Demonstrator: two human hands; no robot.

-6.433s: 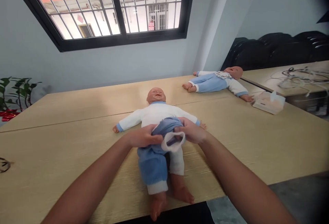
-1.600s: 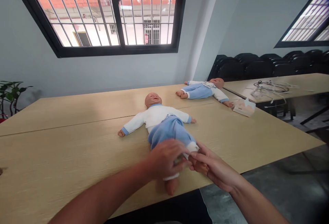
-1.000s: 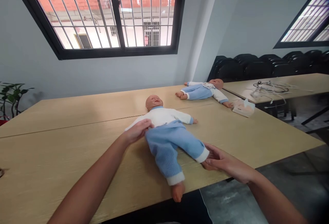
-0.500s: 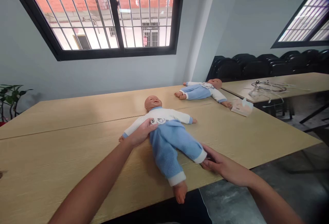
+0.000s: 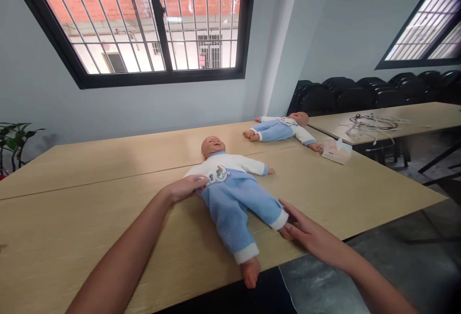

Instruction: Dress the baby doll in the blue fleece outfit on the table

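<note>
- The doll (image 5: 230,181) lies on its back, its head towards the far edge of the tabletop (image 5: 108,208) and one foot (image 5: 251,271) jutting past the near edge.
- Blue trousers (image 5: 236,201) cover both legs, white cuffs (image 5: 247,254) at the ankles, both feet out; that much looks done.
- The waistband (image 5: 238,174) overlaps the white top (image 5: 236,161); beside the left hand (image 5: 184,189) it looks uneven, so perhaps only smoothing that side is left.
- The left thumb and fingers seem pinched on the waistband; the right hand (image 5: 308,233) curls closed round the other foot (image 5: 285,232), by its cuff.
- A second doll (image 5: 275,130), likewise dressed, lies near the far right corner, beside a tissue box (image 5: 334,152).
</note>
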